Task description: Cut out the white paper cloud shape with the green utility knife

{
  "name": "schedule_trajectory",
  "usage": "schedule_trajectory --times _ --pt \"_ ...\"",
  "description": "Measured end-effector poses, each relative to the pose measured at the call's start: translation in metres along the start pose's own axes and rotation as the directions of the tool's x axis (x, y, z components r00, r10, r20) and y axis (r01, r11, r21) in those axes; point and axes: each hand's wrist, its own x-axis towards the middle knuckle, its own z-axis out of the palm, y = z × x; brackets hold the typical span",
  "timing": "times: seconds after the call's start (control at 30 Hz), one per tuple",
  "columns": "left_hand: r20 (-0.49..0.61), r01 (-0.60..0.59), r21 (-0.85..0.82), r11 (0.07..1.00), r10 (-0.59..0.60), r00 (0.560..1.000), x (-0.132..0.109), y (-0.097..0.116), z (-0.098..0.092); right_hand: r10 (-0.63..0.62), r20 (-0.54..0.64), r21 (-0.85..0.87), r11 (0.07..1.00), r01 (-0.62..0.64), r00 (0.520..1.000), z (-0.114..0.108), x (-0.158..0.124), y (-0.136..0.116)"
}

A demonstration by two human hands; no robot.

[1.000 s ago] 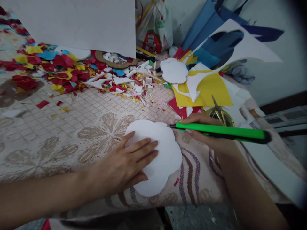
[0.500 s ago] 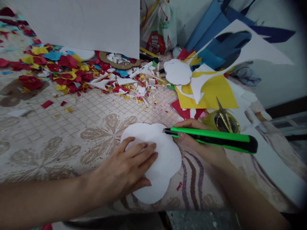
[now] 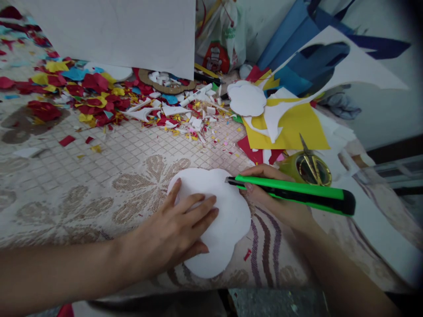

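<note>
Right hand grips cutter, left hand lies splayed on cutout, while cardboard ring encircles scraps.

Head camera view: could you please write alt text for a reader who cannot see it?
The left hand rests on a white scalloped cutout while the right hand holds a green-and-black utility knife, its tip at the cutout. Beyond, colourful scraps cover part of a patterned tablecloth.

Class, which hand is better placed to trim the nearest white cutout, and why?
Probably the right hand: it holds the green cutter, blade over the white cutout near its edge; the left hand lies spread on that cutout.
</note>
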Motion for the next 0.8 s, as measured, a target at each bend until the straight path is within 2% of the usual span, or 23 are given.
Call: schedule_trajectory --times 0.4,0.6,0.8 --pt "0.007 0.012 -0.020 1.000 -0.012 1.000 0.000 0.001 0.001 -0.102 0.038 -0.071 0.992 0.105 0.994 0.009 -0.004 -0.013" --pt "0.111 0.012 -0.086 0.996 -0.002 0.994 0.000 0.000 -0.008 -0.177 0.002 -0.038 0.983 0.177 0.984 0.010 -0.002 -0.004" --pt "0.091 0.012 -0.042 0.999 -0.008 0.996 -0.001 -0.001 -0.005 -0.212 0.008 -0.038 0.976 0.212 0.977 0.009 -0.001 -0.003"
